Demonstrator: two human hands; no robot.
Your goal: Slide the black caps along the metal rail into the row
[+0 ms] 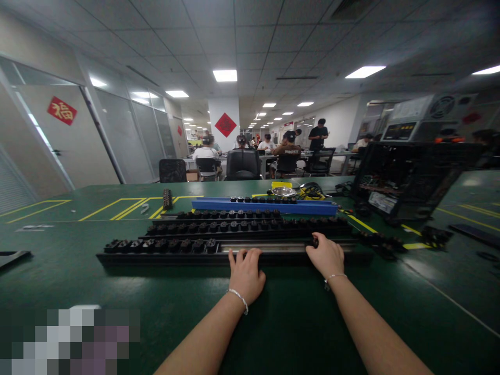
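Note:
A long black rail (167, 259) lies across the table in front of me. Round black knobbed parts (166, 245) fill its left portion, and a bare metallic strip (269, 248) runs along the rest. My left hand (247, 273) rests on the rail's front edge, fingers bent over it and slightly apart, holding nothing. Near the rail's right part, my right hand (327, 255) pinches a small black part (314, 241) at the strip; the fingers hide most of it. Behind lie more black rails with similar parts (222, 227).
A blue rail (265, 206) lies further back, with a metal dish (284, 191) and cables behind it. An opened computer case (406, 177) stands at right. Loose black pieces (380, 242) lie beyond the rail's right end. Several people sit in the background.

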